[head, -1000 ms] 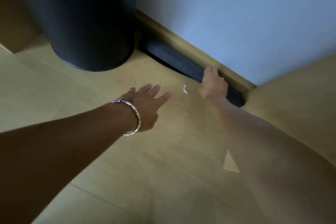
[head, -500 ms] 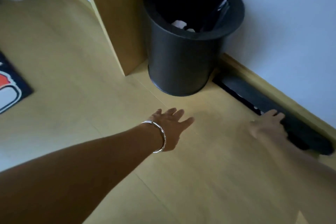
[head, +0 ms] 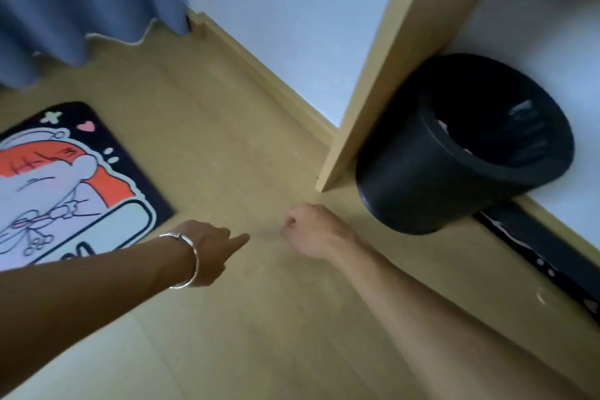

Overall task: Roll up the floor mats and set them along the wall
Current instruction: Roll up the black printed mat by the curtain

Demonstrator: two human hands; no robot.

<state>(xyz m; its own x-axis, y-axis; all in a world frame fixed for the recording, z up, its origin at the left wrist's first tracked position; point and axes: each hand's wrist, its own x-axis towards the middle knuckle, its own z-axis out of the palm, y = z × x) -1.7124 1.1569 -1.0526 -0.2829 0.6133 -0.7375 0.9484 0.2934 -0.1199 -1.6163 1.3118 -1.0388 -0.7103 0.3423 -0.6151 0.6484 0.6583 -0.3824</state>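
A rolled dark mat (head: 548,258) lies along the baseboard at the right, behind the bin. A flat mat (head: 65,191) with a black border and an orange and white cartoon print lies on the floor at the left. My left hand (head: 207,250), with a silver bangle on the wrist, hovers over bare floor just right of the flat mat. Its fingers are loosely curled with one digit pointing out, and it holds nothing. My right hand (head: 308,230) is a closed fist over the floor, empty, well away from the rolled mat.
A black waste bin (head: 422,185) stands against the wall beside a wooden panel (head: 373,81). Blue curtains (head: 65,0) hang at the far left. A wooden baseboard (head: 259,65) runs along the white wall. Light wood floor (head: 259,334) spreads in front.
My right hand has let go of the rolled mat, drawn back to mid-floor and closed into a fist. My left hand's spread fingers have curled. The view swung left, showing the flat mat.
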